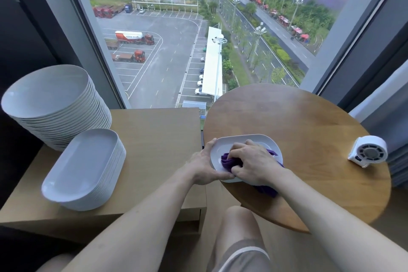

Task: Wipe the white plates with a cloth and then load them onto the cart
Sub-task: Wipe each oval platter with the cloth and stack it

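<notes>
White plate [240, 140] on round tabletop [298, 121], rim gripped by left hand [203, 164]; purple cloth [227, 161] clutched against plate by right hand [254, 161].

The left forearm [143, 216] and right forearm [331, 212] are bare along their full visible length. The left hand [204, 165] and right hand [254, 161] are bare. Grey shorts [240, 256] carry a pale band along the hem, next to a bare knee [237, 216].

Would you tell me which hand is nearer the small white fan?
Right. The right hand, gripping the purple cloth on the plate, lies left of the fan; the left hand holds the plate's rim farther left.
</notes>
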`<state>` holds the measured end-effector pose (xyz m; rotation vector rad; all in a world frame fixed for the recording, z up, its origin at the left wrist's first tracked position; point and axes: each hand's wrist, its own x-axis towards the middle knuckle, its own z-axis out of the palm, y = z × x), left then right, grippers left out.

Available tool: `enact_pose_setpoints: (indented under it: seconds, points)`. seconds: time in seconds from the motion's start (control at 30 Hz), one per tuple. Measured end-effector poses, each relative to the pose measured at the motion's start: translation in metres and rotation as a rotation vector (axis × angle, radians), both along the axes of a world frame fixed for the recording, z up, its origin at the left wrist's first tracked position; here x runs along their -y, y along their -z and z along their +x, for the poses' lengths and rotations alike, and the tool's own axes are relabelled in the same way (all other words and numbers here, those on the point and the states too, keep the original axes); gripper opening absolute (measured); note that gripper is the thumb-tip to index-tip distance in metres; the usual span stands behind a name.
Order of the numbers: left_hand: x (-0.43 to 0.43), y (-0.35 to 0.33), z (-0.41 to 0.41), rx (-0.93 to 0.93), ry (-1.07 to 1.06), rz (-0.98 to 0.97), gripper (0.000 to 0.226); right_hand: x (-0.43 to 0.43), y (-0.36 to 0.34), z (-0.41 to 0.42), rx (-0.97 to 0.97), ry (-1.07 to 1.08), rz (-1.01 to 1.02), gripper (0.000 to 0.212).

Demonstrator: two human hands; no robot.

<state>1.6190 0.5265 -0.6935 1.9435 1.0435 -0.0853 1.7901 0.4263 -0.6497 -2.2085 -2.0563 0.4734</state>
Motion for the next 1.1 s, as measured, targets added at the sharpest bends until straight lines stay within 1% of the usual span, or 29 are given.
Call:
enact_pose_setpoints:
  seconds: [0.1, 0.2, 0.27, 0.37, 0.5, 0.6, 0.7, 0.77, 0.9, 0.97, 1.1]
  points:
    - [-0.001, 0.002, 0.000, 0.009, -0.006, -0.001, 0.135, 0.012, 0.001, 0.025, 0.033, 0.114, -0.005, 0.031]
    - [-0.002, 0.004, 0.000, 0.008, -0.008, -0.007, 0.133, 0.017, 0.002, 0.053, 0.099, 0.272, 0.003, 0.022]
    - [-0.003, 0.004, 0.001, 0.019, -0.011, -0.025, 0.134, 0.011, 0.003, 0.060, 0.133, 0.373, 0.013, 0.023]
    - [-0.004, 0.004, 0.000, 0.031, -0.015, -0.050, 0.139, -0.008, 0.007, 0.047, 0.189, 0.491, 0.032, 0.029]
    - [-0.004, 0.007, 0.000, 0.062, -0.007, -0.063, 0.140, -0.022, 0.016, 0.020, 0.261, 0.622, 0.095, 0.029]
    - [-0.004, 0.009, 0.000, 0.066, -0.007, -0.072, 0.139, -0.029, 0.018, 0.005, 0.276, 0.544, 0.086, 0.032]
    - [-0.001, 0.006, 0.000, 0.065, -0.009, -0.076, 0.145, -0.033, 0.017, -0.004, 0.244, 0.371, 0.081, 0.038]
    - [0.000, 0.003, 0.000, 0.067, -0.003, -0.073, 0.148, -0.034, 0.018, -0.011, 0.183, 0.262, 0.086, 0.036]
    - [0.003, -0.001, 0.000, 0.081, 0.007, -0.068, 0.146, -0.039, 0.017, -0.026, 0.048, 0.135, 0.070, 0.032]
    - [0.002, -0.001, 0.000, 0.080, 0.015, -0.066, 0.145, -0.037, 0.013, -0.025, -0.016, 0.097, 0.037, 0.034]
    - [-0.001, 0.002, -0.003, 0.025, 0.001, -0.043, 0.135, -0.021, 0.008, -0.016, -0.039, -0.024, 0.004, 0.035]
